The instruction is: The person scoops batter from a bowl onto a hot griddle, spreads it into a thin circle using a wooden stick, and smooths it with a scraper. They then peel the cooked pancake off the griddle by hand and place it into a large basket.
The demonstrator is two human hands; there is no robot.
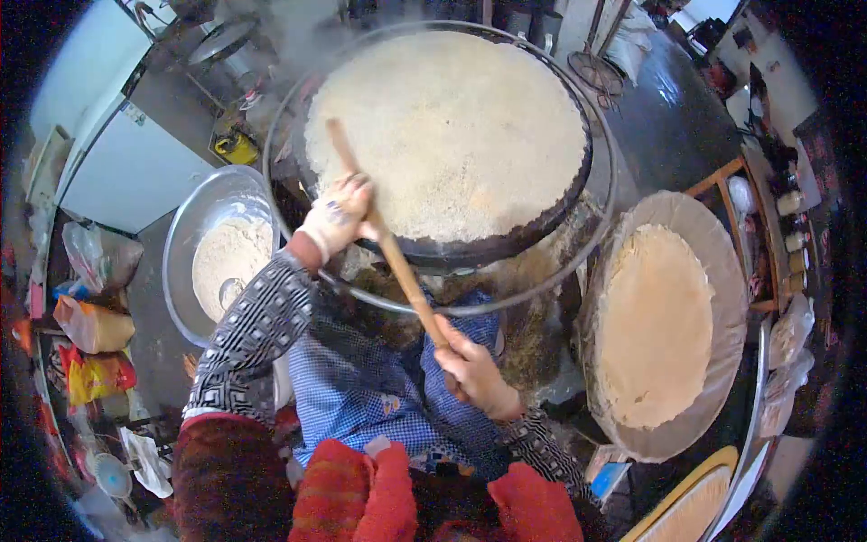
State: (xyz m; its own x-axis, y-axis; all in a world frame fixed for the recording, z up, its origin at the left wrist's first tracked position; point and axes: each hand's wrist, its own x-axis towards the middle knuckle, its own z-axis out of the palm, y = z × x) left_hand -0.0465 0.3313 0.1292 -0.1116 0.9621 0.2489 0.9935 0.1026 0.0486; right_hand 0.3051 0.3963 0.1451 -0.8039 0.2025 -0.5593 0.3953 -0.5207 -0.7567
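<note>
Cluttered workroom seen through a round, dark-edged view, with the objects along both sides warped and partly cut off. At far left, plastic bags and a red-and-yellow packet crowd together, their contents hard to make out; above them stands a pale cabinet. Next, a metal basin holds pale powdery material, in which a rounded object is partly sunk; the patterned left sleeve crosses in front of the basin's lower right side. Center: a large round griddle, ringed by a metal hoop, carries a wide pale layer with an uneven edge. The left hand, blurred and whitish, is closed round a wooden stick near the griddle's lower left edge. The stick slants over that edge, its blurred upper end above the pale layer, its lower part over the blue checked cloth. The right hand grips the stick near its lower end, fingers curled, partly covering it. To the right, a lined tray bears a flat tan round, beside a wooden shelf; below, a yellow-rimmed object is cut off.
</note>
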